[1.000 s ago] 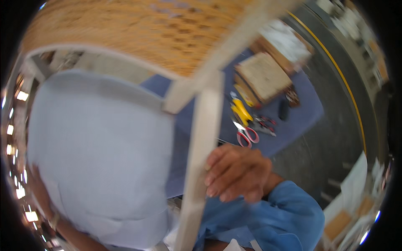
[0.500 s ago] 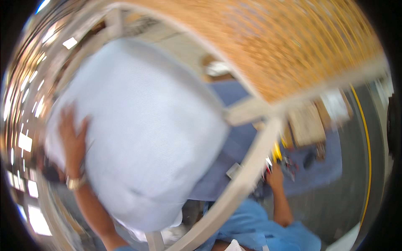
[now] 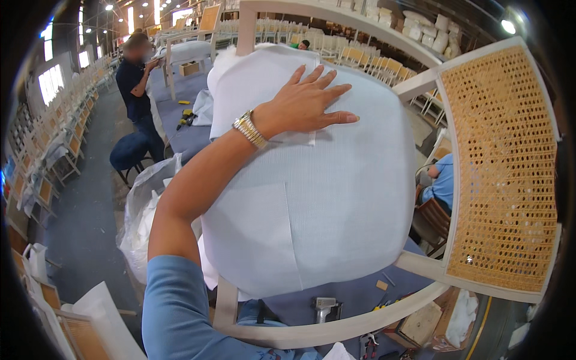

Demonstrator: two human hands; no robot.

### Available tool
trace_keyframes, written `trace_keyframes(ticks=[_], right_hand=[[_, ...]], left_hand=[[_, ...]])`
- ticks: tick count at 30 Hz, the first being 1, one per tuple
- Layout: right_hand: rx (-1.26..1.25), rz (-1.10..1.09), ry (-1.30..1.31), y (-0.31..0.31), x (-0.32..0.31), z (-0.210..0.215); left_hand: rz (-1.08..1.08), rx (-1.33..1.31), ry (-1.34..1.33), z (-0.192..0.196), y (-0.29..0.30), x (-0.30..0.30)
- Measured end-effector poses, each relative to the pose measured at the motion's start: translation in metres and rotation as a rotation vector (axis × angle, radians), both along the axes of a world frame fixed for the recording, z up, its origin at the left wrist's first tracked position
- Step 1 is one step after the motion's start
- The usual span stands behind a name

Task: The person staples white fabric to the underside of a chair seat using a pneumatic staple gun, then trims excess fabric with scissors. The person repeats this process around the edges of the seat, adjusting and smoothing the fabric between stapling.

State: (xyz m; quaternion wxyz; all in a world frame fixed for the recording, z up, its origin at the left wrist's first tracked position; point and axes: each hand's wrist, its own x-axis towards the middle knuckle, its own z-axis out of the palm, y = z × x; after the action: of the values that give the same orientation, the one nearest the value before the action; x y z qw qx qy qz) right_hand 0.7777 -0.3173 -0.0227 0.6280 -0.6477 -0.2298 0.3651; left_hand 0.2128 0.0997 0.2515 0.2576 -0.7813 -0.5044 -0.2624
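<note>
**Left palm flat on the padded seat, chair tipped over the bench**

Far left: a long workshop hall, rows of pale chair frames (image 3: 57, 129) along the wall, strip lights overhead. A co-worker in a dark top (image 3: 135, 78) stands at a blue-covered table (image 3: 180, 99) in the background. Nearer, a crumpled clear plastic bag (image 3: 141, 210) lies beside the bench.

Centre: the left hand (image 3: 306, 102), a gold and silver wristwatch (image 3: 249, 129) on its wrist, lies open with fingers spread, pressed flat on the large white fabric-covered seat cushion (image 3: 318, 198). It grips nothing. The right hand is not in view, so its state cannot be told.

The cushion sits within the pale wooden chair frame (image 3: 336, 327), raised and tilted above the blue-covered workbench (image 3: 354, 294). It looks soft and padded, likely light, the cloth smooth and apt to slide under a palm. The frame looks stiff; its rails seem the surer hold.

Right: the honey-coloured woven cane panel (image 3: 501, 168) of the chair looks fragile, best not pressed. Below, a metal staple gun (image 3: 326, 307) rests on the bench. A person in a blue shirt (image 3: 441, 183) shows beyond the frame.
</note>
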Motion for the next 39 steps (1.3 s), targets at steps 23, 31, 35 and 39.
trace_keyframes(ticks=[23,31,35,39], right_hand=[[0.534,1.151,-0.907,0.326,-0.307,0.287],[0.372,1.308,-0.536,0.342,-0.310,0.256],[0.408,1.416,-0.499,0.338,-0.309,0.253],[0.309,1.493,-0.448,0.342,-0.300,0.255]], left_hand=[[-0.491,0.175,-1.169,-0.016,-0.096,-0.051],[-0.777,-0.377,-2.209,-0.081,-0.184,-0.038],[-0.944,-0.400,-2.182,-0.077,-0.156,-0.037],[-0.930,-0.556,-2.225,-0.061,-0.117,-0.020]])
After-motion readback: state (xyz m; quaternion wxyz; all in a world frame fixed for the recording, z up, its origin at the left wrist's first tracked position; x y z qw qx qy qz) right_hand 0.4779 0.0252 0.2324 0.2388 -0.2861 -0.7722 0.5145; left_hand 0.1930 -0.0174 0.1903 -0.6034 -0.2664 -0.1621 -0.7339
